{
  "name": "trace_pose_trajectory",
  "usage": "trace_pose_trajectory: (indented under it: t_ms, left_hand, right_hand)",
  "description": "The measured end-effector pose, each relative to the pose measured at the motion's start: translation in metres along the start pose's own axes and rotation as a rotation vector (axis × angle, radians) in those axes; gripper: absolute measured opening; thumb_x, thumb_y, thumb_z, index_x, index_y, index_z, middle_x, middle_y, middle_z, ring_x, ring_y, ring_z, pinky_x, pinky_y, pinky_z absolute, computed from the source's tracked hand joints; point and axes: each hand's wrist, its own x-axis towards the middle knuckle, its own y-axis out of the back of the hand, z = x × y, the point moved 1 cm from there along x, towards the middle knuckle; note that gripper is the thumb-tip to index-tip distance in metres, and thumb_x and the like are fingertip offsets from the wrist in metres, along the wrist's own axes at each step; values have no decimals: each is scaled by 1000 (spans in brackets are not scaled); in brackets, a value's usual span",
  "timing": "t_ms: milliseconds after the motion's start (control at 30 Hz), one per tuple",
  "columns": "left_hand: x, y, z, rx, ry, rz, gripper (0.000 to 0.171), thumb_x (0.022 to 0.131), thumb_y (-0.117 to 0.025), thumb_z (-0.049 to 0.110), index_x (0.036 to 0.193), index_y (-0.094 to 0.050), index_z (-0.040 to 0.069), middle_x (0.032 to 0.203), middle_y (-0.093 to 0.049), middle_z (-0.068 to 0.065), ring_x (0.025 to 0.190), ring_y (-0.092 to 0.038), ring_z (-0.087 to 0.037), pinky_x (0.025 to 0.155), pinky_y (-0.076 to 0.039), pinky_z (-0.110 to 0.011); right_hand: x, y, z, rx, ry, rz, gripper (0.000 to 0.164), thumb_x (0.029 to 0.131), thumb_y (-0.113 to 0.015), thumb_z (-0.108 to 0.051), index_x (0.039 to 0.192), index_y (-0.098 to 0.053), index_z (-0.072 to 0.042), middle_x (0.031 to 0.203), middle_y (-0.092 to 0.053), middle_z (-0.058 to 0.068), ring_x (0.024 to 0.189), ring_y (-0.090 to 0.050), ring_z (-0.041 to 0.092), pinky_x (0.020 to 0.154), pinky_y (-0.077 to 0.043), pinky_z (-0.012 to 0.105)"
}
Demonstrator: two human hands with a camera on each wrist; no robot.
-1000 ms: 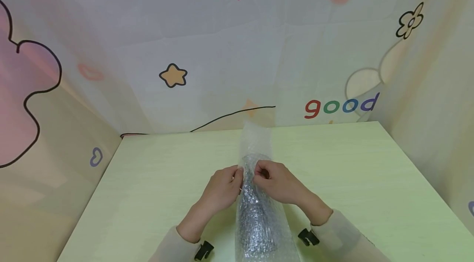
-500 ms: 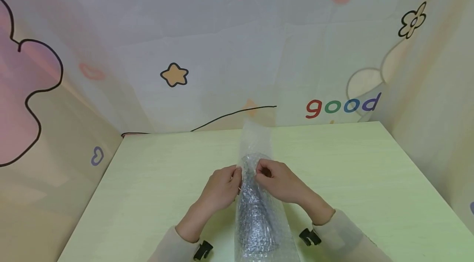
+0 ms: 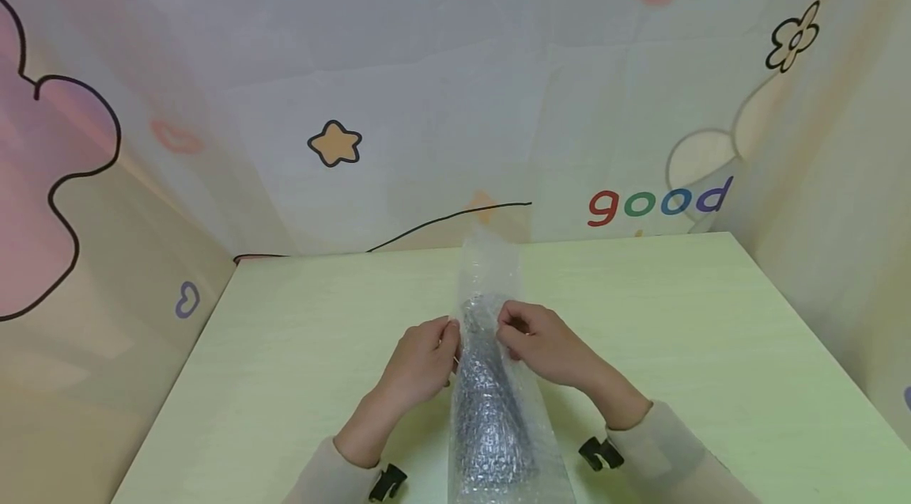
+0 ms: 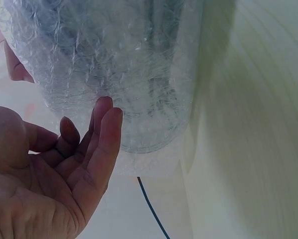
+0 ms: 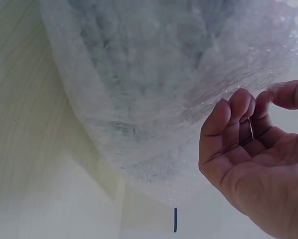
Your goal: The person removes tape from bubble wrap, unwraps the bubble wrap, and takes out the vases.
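A long, clear bubble wrap bag or sheet [image 3: 491, 441] stands in the middle of the table, around a dark object [image 3: 484, 385] whose kind I cannot tell. My left hand [image 3: 418, 361] pinches the wrap's left edge near its upper part; in the left wrist view, the other fingers [image 4: 109, 134] of this hand are loosely bent beside the wrap. On the opposite side, my right hand [image 3: 548, 342] pinches a fold of the wrap between thumb and forefinger. The right wrist view shows that pinch at the edge of the bubble wrap [image 5: 139, 114].
A pale green table [image 3: 320, 306] reaches back to a printed cloth backdrop [image 3: 427, 92], and cloth also hangs at both sides. The wrap's far end overlaps the table's back edge in the head view. Each sleeve cuff bears a black clip [image 3: 601, 454].
My hands have drawn slightly apart: the right one a little to the right and up, the left one a little to the left. Both keep their pinch on the bubble wrap.
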Motion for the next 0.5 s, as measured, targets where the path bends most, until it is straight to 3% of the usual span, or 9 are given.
trace_pose_trajectory:
  t_ms: [167, 267, 500]
  left_hand:
    - [0, -1, 0, -18, -3, -1, 42, 113, -36, 26, 83, -62, 12, 74, -67, -1, 66, -69, -26, 52, -56, -34]
    - [-1, 0, 0, -20, -5, -1, 42, 113, -36, 26, 83, -62, 12, 73, -66, -1, 65, -68, -24, 52, -56, -33]
    - [-2, 1, 2, -31, -4, -8, 43, 114, -35, 25, 84, -62, 12, 74, -66, -2, 69, -69, -28, 53, -57, -32]
  right_hand:
    - [-2, 3, -1, 28, -12, 6, 13, 101, -51, -8, 89, -58, -7, 74, -57, 5, 70, -55, 19, 58, -41, 27]
    - [-3, 5, -1, 44, -20, 6, 14, 102, -51, -9, 90, -58, -6, 78, -59, 7, 73, -58, 21, 59, -41, 27]
    - [-5, 9, 0, 75, -24, 9, 15, 104, -50, -9, 92, -57, -4, 84, -59, 9, 77, -63, 23, 65, -49, 31]
